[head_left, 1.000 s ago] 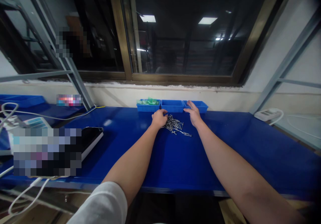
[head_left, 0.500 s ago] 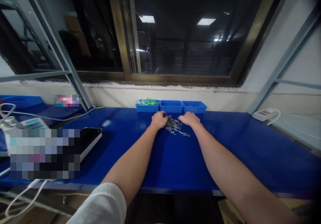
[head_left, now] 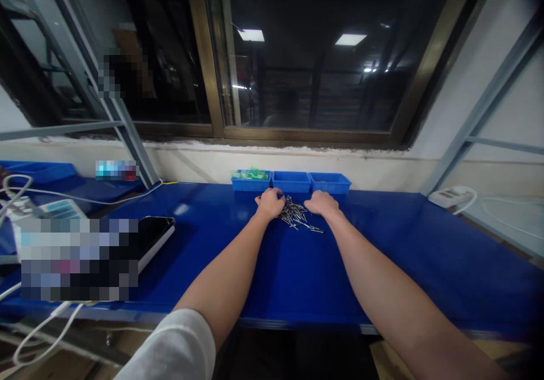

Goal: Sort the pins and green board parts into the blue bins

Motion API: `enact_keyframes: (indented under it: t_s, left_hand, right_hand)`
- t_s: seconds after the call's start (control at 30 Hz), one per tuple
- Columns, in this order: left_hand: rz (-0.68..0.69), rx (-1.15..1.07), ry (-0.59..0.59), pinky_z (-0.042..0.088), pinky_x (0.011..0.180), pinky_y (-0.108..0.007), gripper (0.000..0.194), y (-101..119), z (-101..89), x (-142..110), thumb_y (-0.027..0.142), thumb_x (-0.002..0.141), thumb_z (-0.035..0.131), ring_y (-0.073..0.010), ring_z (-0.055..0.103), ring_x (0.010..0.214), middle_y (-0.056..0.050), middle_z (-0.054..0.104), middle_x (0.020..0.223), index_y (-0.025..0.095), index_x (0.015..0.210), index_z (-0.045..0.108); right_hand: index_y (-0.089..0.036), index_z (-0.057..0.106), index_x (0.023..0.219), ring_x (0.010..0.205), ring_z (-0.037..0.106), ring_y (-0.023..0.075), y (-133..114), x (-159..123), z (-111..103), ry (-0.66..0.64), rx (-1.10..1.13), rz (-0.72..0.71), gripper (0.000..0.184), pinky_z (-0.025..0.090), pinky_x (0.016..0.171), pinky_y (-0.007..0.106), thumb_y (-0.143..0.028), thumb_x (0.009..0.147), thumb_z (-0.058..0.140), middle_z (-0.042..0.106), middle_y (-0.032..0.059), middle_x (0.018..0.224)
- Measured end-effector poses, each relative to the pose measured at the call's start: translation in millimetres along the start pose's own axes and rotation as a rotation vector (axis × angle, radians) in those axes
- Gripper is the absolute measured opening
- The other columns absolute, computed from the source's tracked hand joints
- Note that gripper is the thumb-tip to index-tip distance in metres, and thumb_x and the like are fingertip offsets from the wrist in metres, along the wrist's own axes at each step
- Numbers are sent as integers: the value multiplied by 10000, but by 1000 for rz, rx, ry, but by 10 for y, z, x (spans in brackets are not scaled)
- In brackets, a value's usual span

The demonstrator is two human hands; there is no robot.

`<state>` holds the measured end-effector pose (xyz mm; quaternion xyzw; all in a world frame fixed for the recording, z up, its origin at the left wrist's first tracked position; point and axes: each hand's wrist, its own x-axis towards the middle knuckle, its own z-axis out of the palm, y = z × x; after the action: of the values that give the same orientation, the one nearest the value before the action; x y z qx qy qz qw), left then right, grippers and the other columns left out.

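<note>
The pile of thin metal pieces (head_left: 293, 212), which looked like screws or nails, lay on the blue table (head_left: 289, 283), a little right of the centre of the frame, between the two hands. The left hand (head_left: 271, 203) was the nearer one: its fingers were bent and reached to the upper left edge of the pile, so it seemed to touch it, and most of the pile lay to the right of this hand and a little lower in the frame. The right hand (head_left: 323, 203) was just beside the pile on the other side, with a narrow strip of table between, and the pile lay to the left of it and slightly lower.

The pile as a whole was longer from upper left to lower right, but the single pieces pointed in many directions. At its lower right end, a few loose pieces (head_left: 315, 229) were lying almost flat across the frame, below the right hand.

The left hand was partly closed. The right hand was also half closed, its fingers folded and its tip side turned to the left. The fingertips were small and hidden in part, so I cannot tell if either hand had hold of a piece.

Above the hands stood three blue bins in a row: the left bin (head_left: 250, 185) with green packets (head_left: 257, 173) inside, the middle bin (head_left: 291, 184) and the right bin (head_left: 330, 185).
</note>
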<state>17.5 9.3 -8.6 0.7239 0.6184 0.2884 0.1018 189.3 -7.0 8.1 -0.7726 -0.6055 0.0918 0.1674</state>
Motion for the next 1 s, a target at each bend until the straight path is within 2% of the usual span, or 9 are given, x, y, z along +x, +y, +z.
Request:
enact_keyframes:
  t_s: [0.1,0.17,0.27,0.33,0.4,0.5,0.6,0.8,1.0]
  left_hand:
    - [64,-35,39,341,907,-433,242,0,6,-4,331,786,508,-250,521,1067,-49,589,1117,245,994,597]
    - [134,-62,62,350,912,-412,249,11,6,-18,313,792,505,-237,524,1069,-39,598,1115,245,1016,590]
    - [263,-110,75,357,933,-368,274,39,4,-52,290,801,502,-208,532,1064,-31,612,1114,236,1059,580]
    - [337,-140,68,363,941,-342,275,60,3,-74,288,813,492,-193,536,1060,-30,621,1106,228,1065,585]
    - [386,-166,63,376,936,-327,268,77,2,-90,288,827,479,-185,542,1053,-27,631,1089,225,1060,594]
    - [433,-204,51,403,910,-308,248,86,0,-93,269,832,477,-174,567,1011,-19,653,1041,225,1034,614]
    - [475,-236,45,427,872,-280,206,76,0,-75,236,827,484,-164,596,943,-18,679,958,213,950,648]
    - [442,-224,101,447,791,-249,197,46,3,-43,222,830,475,-158,618,841,-32,689,876,190,867,666]
    - [391,-199,87,441,777,-241,202,68,-7,-63,262,844,467,-153,611,846,-30,686,892,194,892,651]
  right_hand:
    - [-142,650,937,884,617,296,-28,-26,-9,93,48,2,326,455,705,363,-364,731,529,642,187,976]
    - [-153,635,944,878,614,278,-44,-34,27,169,113,-56,296,448,716,355,-346,764,502,649,172,945]
    - [-183,625,858,816,616,217,-55,-9,157,207,306,-292,185,442,734,320,-287,774,497,667,100,827]
    - [-189,608,810,754,614,177,-54,27,260,162,503,-477,139,447,719,296,-256,766,495,665,56,780]
    - [-179,587,800,710,611,159,-51,66,341,100,716,-549,127,455,694,287,-261,754,500,656,41,745]
    - [-172,549,805,632,596,149,-46,101,386,54,942,-513,170,454,646,284,-320,721,553,633,22,653]
    - [-176,522,782,548,559,133,-53,96,370,45,1025,-447,262,429,576,267,-406,685,603,612,4,586]
    - [-165,557,727,490,505,116,-67,51,346,14,1006,-422,354,377,510,252,-508,661,610,628,29,602]
    - [-161,578,691,478,485,113,-34,92,377,72,903,-426,363,367,504,253,-522,704,556,632,35,594]
